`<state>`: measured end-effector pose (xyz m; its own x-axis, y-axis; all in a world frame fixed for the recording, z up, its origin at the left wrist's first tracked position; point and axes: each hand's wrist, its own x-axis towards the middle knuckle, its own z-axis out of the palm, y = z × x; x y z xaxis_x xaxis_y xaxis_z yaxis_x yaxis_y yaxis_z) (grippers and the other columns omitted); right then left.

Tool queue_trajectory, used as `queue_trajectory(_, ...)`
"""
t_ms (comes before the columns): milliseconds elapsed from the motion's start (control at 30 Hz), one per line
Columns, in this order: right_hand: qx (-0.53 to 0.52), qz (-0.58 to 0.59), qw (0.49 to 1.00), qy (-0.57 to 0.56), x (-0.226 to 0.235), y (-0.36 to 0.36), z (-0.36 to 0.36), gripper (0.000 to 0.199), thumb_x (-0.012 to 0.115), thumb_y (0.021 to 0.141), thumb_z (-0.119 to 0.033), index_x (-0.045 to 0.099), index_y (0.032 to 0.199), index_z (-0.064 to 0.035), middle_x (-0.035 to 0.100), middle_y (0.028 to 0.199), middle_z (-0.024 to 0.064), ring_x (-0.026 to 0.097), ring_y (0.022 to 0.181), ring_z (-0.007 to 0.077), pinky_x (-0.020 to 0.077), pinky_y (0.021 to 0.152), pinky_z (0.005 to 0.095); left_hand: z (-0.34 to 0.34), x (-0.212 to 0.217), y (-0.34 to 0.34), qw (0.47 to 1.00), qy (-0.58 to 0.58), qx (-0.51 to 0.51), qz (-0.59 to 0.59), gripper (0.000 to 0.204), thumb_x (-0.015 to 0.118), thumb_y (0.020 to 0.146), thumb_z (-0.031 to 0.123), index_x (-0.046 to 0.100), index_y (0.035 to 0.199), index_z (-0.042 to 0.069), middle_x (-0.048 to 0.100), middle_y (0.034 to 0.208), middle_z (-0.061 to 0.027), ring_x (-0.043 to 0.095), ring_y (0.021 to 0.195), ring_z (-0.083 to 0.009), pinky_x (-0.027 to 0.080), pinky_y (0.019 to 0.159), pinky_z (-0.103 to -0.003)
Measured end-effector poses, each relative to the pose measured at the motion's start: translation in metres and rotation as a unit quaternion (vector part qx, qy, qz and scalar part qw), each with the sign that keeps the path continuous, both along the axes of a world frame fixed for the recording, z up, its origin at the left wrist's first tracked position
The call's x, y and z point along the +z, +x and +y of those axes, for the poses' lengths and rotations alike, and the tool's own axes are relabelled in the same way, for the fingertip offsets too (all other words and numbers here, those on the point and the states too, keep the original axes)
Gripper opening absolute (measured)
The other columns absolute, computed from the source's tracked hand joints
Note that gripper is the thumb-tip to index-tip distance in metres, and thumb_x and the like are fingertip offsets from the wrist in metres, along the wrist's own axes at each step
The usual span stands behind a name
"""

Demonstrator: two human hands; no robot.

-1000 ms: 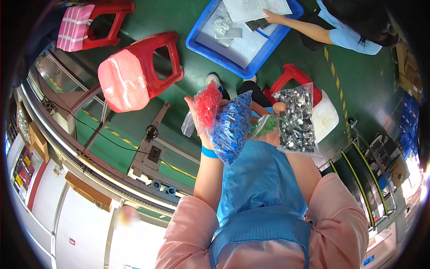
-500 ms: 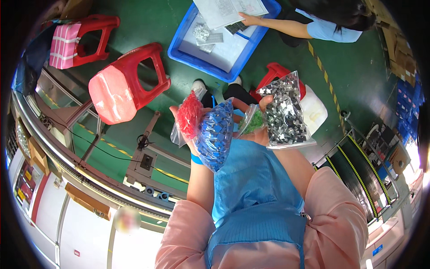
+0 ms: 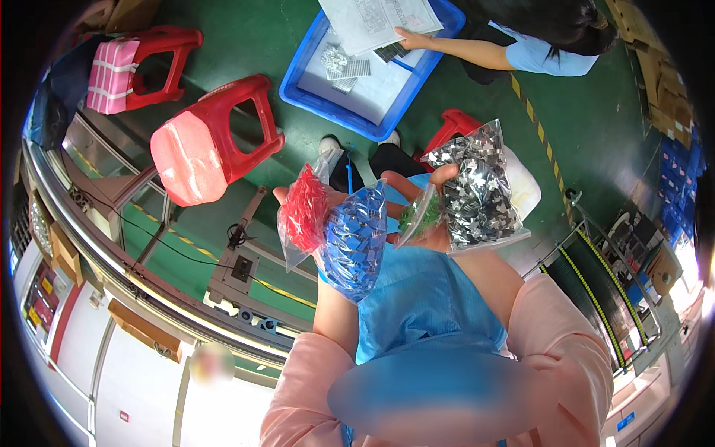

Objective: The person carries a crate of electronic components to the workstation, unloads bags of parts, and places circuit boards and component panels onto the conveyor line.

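Two clear bags rest in my left hand, which is mostly hidden beneath them: a bag of small red pieces and a fuller bag of small blue pieces. My right hand has its fingers curled round a small zip bag of green pieces and a larger zip bag of black and silver pieces. Both hands are held up in front of my blue apron, close together. What kind the small pieces are, I cannot make out.
Beyond my feet a blue tub on the green floor holds papers and parts. A co-worker's hand holds papers over it. Red stools stand at left, another at right. A conveyor frame runs along the left; a black-ribbed rack stands right.
The red and blue bags have dropped slightly, and the red one has tilted over to the left. The black and silver bag has shifted a little. The co-worker's papers have moved slightly left.
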<state>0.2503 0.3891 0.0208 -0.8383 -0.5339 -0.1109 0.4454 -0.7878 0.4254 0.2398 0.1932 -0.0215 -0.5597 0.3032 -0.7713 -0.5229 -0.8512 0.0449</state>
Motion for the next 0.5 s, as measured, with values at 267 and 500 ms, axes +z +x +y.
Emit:
queue_trajectory(267, 0.002, 0.017, 0.998, 0.067, -0.005, -0.003, -0.012, 0.04, 0.042, 0.082, -0.053, 0.058, 0.108, -0.0268, 0.026, 0.138, 0.0118, 0.024, 0.124, 0.0398, 0.0245, 0.096, 0.06, -0.029, 0.004, 0.002, 0.983, 0.051, -0.041, 0.172, 0.075, 0.037, 0.076, 0.068, 0.053, 0.096, -0.002, 0.059, 0.084, -0.0195, 0.059, 0.069, -0.0259, 0.051, 0.062, -0.032)
queue_trajectory(500, 0.08, -0.075, 0.993, 0.044, -0.039, -0.039, 0.025, 0.046, 0.039, 0.088, -0.028, 0.03, 0.133, -0.0209, 0.039, 0.128, 0.0138, 0.043, 0.11, 0.0305, 0.0395, 0.089, 0.0456, -0.037, 0.078, -0.014, 0.97, 0.021, 0.193, 0.147, 0.032, 0.049, 0.084, 0.045, 0.046, 0.085, 0.013, 0.052, 0.078, -0.0019, 0.054, 0.072, -0.0145, 0.045, 0.063, -0.029)
